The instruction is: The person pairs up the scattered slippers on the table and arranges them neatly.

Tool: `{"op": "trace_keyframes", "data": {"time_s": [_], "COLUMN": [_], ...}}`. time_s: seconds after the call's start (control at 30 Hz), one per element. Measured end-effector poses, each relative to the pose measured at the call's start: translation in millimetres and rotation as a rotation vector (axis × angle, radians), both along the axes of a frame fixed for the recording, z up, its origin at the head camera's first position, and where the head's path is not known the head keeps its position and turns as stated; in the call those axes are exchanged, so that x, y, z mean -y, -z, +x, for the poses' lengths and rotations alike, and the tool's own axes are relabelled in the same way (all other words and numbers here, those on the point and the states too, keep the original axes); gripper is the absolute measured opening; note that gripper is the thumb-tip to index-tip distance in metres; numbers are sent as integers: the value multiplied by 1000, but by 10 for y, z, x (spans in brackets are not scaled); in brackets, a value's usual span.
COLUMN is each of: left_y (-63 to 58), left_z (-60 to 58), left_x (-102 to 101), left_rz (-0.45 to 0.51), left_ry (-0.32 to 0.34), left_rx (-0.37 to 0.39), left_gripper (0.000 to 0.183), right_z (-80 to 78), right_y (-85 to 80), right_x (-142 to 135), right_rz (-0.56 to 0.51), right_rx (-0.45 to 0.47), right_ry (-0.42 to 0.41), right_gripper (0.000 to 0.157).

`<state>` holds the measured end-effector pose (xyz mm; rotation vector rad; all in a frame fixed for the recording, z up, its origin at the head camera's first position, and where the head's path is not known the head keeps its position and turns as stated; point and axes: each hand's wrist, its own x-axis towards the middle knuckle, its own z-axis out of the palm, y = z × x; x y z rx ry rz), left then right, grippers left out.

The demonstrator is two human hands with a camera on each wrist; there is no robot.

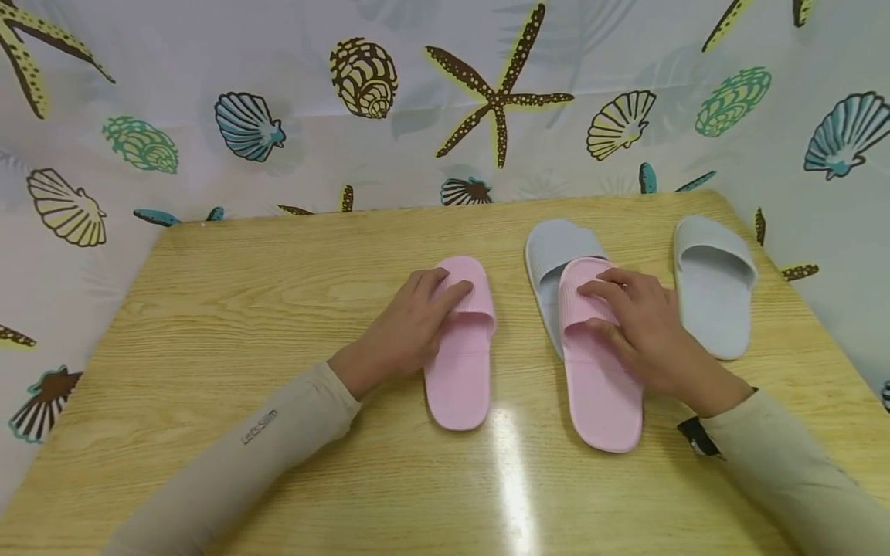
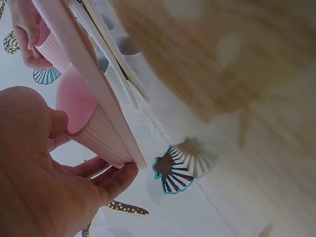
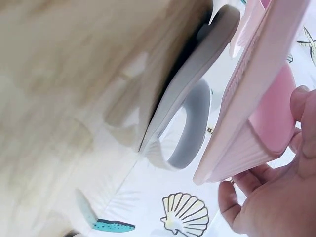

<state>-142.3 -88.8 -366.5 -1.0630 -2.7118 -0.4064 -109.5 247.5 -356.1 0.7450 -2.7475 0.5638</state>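
My left hand [image 1: 409, 320] holds a pink slipper [image 1: 459, 378] by its ribbed strap, thumb at the strap's opening and fingertips near the toe end. The other pink slipper [image 1: 603, 401] is in my right hand [image 1: 647, 332], gripped at the strap in the same way. Both pink slippers point toe away from me, side by side with a gap between them. The right wrist view shows the right pink slipper [image 3: 247, 143] raised, apart from a grey slipper [image 3: 195, 74]. From the head, it covers part of that grey slipper [image 1: 556, 245].
A second grey slipper [image 1: 719, 309] lies on the wooden table [image 1: 278, 309] to the right of my right hand. Behind the table hangs a white cloth [image 1: 299, 177] printed with shells and starfish. A small black object [image 1: 698, 436] shows by the right sleeve.
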Motion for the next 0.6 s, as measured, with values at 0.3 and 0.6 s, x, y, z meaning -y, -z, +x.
{"op": "trace_keyframes", "data": {"time_s": [0.3, 0.6], "left_y": [11, 13], "left_z": [26, 57], "left_x": [87, 127], "left_rz": [44, 57], "left_ry": [17, 23], "left_rx": [-14, -33], "left_gripper": [44, 40], "right_z": [4, 16], "right_y": [9, -6], "right_x": [174, 371], "right_rz": [-4, 23], "right_rx": [-40, -67], "right_ry": [-48, -93], "right_gripper": [40, 36]}}
